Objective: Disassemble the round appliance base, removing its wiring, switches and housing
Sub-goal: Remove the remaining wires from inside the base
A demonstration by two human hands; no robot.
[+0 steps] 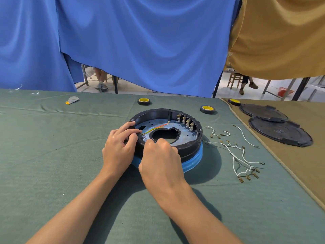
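Base (190, 147): we see switches (186, 121) at 1 o'clock, wire (156, 127) crossing inside.
Left hand (119, 149): pinching wire.
Right hand (162, 156): curled, grasp unclear.

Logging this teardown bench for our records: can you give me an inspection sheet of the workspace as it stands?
Surface: green cloth; tan cloth at right.
Job's things: round base, open; switches at far wall; red-green wire across its plate.
Clutter: three tape rolls, two black covers, grey scrap.
Hands: left hand at near-left rim by the wire's end; right hand curled at inner rim; grips unclear.
Cables: white wires loose, right of base.
Surroundings: blue curtain, tan curtain, seated legs.
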